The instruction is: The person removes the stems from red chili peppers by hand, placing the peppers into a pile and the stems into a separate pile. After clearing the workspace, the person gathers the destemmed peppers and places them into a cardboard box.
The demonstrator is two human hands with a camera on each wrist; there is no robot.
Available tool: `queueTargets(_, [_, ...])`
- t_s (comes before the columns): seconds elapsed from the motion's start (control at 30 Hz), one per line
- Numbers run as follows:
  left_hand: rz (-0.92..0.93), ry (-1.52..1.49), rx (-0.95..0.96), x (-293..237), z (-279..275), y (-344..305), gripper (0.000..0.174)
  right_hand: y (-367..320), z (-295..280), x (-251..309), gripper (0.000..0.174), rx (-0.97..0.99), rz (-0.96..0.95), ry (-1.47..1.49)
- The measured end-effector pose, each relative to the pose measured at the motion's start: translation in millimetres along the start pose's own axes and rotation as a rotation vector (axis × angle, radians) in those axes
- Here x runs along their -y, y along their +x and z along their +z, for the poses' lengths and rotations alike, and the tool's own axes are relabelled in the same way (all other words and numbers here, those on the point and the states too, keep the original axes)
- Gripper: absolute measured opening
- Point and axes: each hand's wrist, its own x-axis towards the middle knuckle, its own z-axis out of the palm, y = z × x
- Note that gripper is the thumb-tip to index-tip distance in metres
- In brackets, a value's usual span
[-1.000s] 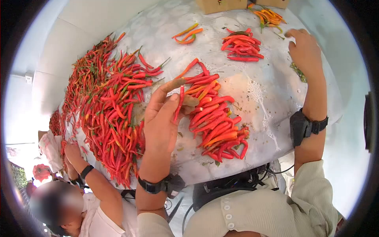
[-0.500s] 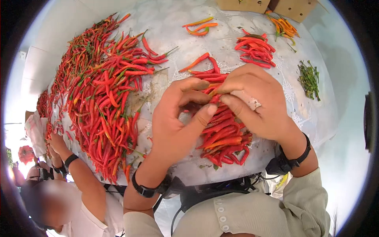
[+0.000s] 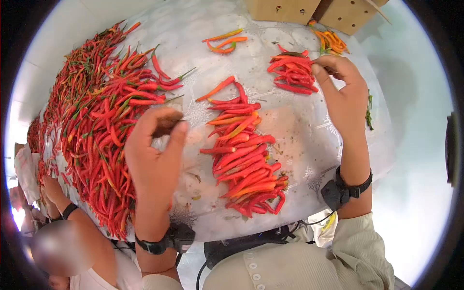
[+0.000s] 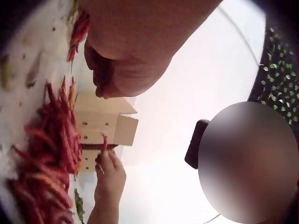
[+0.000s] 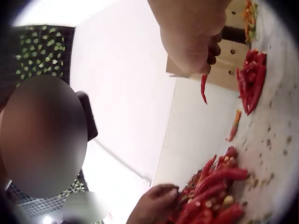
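My right hand (image 3: 345, 92) pinches a red chili pepper (image 5: 203, 88) at the fingertips, beside a small pile of red chilies (image 3: 292, 72). In the right wrist view the pepper hangs tip down from the fingers. My left hand (image 3: 154, 154) hovers with loosely bent fingers and thumb apart, at the right edge of a large heap of stemmed red chilies (image 3: 101, 130). Nothing shows in its grasp. Between the hands lies a long row of red and orange chilies (image 3: 246, 159), many without stems.
Orange peppers (image 3: 331, 42) lie by perforated cardboard boxes (image 3: 285, 9) at the back right. A few orange-yellow peppers (image 3: 227, 45) rest at the back middle. Green stems (image 3: 369, 111) sit right of my right arm. Another person (image 3: 87, 241) works at the left.
Half a second ago both hands met over the row. Since then the right has moved away right to the small pile, and the left has drawn back left toward the heap.
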Motion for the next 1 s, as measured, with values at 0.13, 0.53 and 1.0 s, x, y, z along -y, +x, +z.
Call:
queueTargets(0.13, [0.050,0.491,-0.101,0.9,-25.0,9.7,0.012,9.8,-3.3,-23.6,0.015,-0.046,0.168,-0.097])
queueTargets(0.53, [0.058,0.727,-0.147,6.6,-56.1,11.2,0.012,4.0,10.7,-40.1,0.017,0.090,0.096,-0.231])
queueTargets(1.0, [-0.020,0.619,-0.089,-5.0,-82.0,0.7,0.015,-1.5,16.5,-23.1,0.019,-0.080,-0.025,-0.067])
